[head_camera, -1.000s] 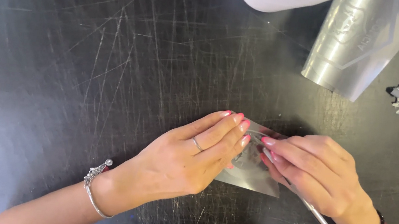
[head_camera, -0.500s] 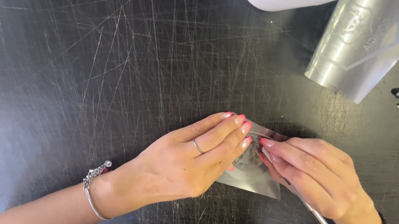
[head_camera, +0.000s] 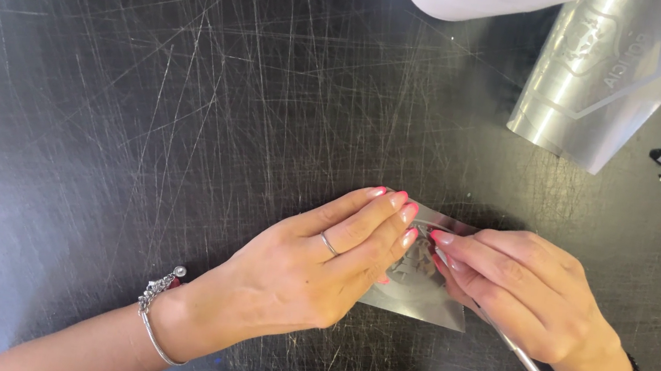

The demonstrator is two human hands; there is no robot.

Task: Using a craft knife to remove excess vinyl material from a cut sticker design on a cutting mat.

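Pressing silver sheet (head_camera: 418,295): left hand (head_camera: 310,272) flat | right hand (head_camera: 525,292) fingers grasping metal tool (head_camera: 524,362)

Bright even overhead light, sharp focus, glare on scratched black table (head_camera: 146,102), soft shadow behind hands.

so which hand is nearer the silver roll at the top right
Right. The right hand lies almost directly below the silver roll, while the left hand sits farther off to its lower left.
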